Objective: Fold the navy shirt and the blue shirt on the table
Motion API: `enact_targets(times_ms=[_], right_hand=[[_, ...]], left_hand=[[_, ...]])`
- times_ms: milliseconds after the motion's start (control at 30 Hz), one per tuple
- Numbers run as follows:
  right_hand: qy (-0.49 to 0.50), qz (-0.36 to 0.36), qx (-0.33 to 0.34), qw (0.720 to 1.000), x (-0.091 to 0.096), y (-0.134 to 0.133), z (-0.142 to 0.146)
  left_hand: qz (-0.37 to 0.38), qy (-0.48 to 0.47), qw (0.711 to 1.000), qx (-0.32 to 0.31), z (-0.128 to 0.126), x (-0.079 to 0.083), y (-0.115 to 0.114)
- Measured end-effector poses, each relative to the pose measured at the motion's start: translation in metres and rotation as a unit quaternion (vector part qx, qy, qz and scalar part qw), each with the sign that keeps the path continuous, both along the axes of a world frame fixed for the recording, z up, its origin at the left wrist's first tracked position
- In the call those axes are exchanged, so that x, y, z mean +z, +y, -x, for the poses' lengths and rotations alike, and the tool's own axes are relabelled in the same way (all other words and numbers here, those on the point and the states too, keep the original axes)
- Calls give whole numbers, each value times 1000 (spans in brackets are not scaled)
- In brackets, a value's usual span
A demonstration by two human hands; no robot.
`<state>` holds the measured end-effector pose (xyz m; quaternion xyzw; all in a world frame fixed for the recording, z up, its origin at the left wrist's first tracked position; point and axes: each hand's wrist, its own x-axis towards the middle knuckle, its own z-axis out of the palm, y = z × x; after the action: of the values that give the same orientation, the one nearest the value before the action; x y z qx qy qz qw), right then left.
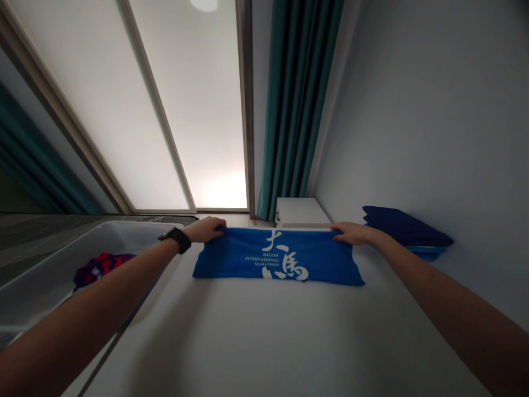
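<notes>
A blue towel-like cloth [231, 256] with white lettering, "Dalian International Marathon", is stretched into a wide band over the white tabletop [264, 342]. My left hand [209, 229], with a black watch on its wrist, pinches the cloth's upper left corner. At the upper right corner my right hand [349, 232] grips the same cloth between thumb and fingers. The lower edge hangs straight, close to the surface; whether it touches I cannot tell. Folds behind the front face are hidden.
To the left stands a translucent plastic tub [136, 231] with a red and purple garment [103, 267] inside. A stack of folded dark blue cloths [407, 226] lies at the right by the wall. A white cabinet [301, 212] and teal curtain [301, 110] are beyond the table.
</notes>
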<state>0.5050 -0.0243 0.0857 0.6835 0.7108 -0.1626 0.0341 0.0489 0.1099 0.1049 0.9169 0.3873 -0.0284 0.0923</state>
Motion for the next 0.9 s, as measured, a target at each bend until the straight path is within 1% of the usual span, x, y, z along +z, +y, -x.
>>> enact_targets(times_ms=[100, 167, 200, 267, 300, 367, 433, 467, 533, 567, 633, 800, 900], right_hand=[[-26, -134, -47, 989, 14, -2, -4], [-36, -210, -71, 974, 16, -9, -3], [-41, -239, -73, 967, 13, -15, 0], [-57, -280, -57, 957, -1, -30, 8], [-64, -286, -43, 955, -12, -39, 13], [-77, -286, -22, 955, -39, -59, 24], [-87, -271, -19, 958, -67, -79, 33], [-83, -265, -22, 960, -79, -87, 37], [-66, -268, -36, 961, -97, -101, 42], [-54, -273, -44, 959, -103, -105, 43], [-31, -286, -58, 956, -107, -109, 44], [3, -297, -67, 952, -109, -109, 42], [16, -311, -64, 948, -113, -108, 38]], left_hand=[[-129, -56, 990, 28, -1, 14, -2], [-198, -98, 974, 43, 2, 15, -9], [-223, -117, 966, 50, 4, 12, -15], [-255, -147, 953, 68, 8, -5, -31], [-260, -152, 951, 66, 11, -17, -41], [-252, -140, 956, 53, 17, -47, -62], [-212, -116, 970, 34, 24, -75, -80], [-191, -109, 975, 29, 28, -86, -88], [-173, -112, 977, 46, 34, -102, -97], [-168, -116, 978, 51, 36, -106, -99], [-162, -129, 977, 56, 40, -110, -100], [-159, -169, 971, 51, 44, -115, -95], [-162, -184, 969, 45, 45, -118, -94]])
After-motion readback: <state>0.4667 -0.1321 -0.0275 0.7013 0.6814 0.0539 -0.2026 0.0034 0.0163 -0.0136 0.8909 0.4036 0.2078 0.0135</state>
